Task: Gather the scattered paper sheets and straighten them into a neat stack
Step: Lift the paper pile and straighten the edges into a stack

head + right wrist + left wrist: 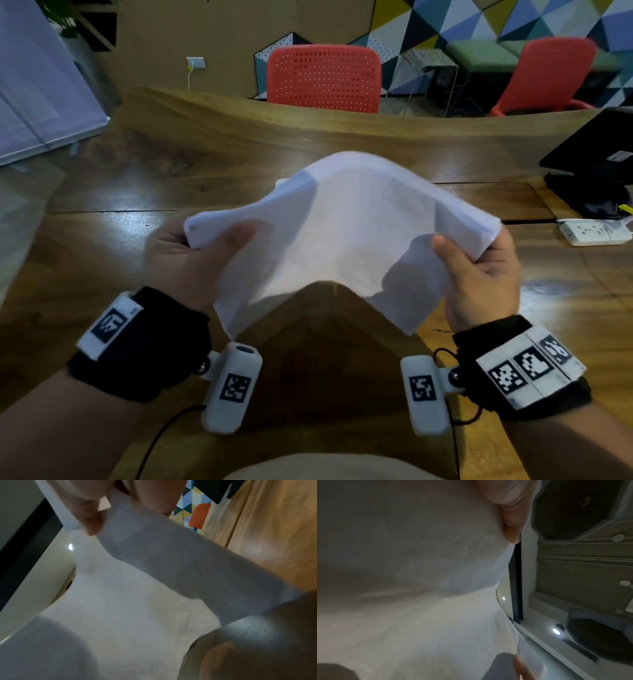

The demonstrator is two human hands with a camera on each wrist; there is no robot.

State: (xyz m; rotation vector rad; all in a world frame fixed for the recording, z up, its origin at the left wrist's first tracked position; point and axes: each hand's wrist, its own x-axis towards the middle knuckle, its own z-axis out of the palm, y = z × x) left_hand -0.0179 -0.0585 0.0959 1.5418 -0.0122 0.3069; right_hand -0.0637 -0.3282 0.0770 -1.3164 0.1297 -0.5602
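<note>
paper sheets (346,233) above table (239,144), chair (323,78) behind, power strip (596,233) right

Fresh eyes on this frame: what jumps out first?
The bundle of white paper sheets, held up over the wooden table and arched in the middle. The left hand and right hand each grip one end of it, thumbs on top. Behind, a red perforated chair stands at the table's far edge, and a white power strip lies on the table to the right.
</note>
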